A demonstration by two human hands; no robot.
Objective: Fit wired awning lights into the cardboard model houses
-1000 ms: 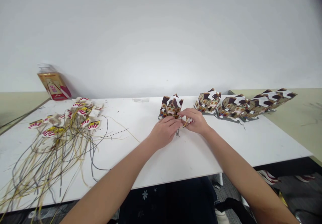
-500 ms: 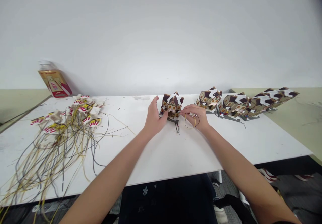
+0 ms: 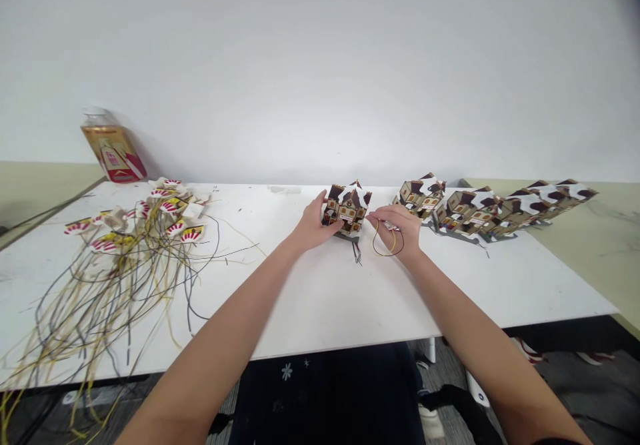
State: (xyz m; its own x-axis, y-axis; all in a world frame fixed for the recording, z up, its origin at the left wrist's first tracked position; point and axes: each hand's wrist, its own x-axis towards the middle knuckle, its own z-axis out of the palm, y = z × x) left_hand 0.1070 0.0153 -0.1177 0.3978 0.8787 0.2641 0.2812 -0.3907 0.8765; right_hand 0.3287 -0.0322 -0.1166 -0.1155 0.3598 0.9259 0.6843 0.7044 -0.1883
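Observation:
A small model house [image 3: 350, 210] with a snow-topped brown roof stands on the white table in front of me. My left hand [image 3: 314, 226] grips it from its left side, with the thumb across the front. Close to the house's right side, my right hand [image 3: 400, 230] pinches the end of a thin wire [image 3: 385, 254], whose yellow and black strands loop below the fingers. Whether the wire's tip touches the house is too small to tell. Short dark leads [image 3: 357, 253] hang from the base of the house onto the table.
Several similar model houses [image 3: 467, 213] stand in a row at the right. On the left lies a heap of red-and-white striped pieces [image 3: 191, 233] with long tangled yellow and black wires [image 3: 125, 285]. A bottle [image 3: 113, 148] leans by the wall at the back left.
The left thumb now lies further across the front of the house. My right hand has drawn slightly away from the house's right side, still pinching the wire.

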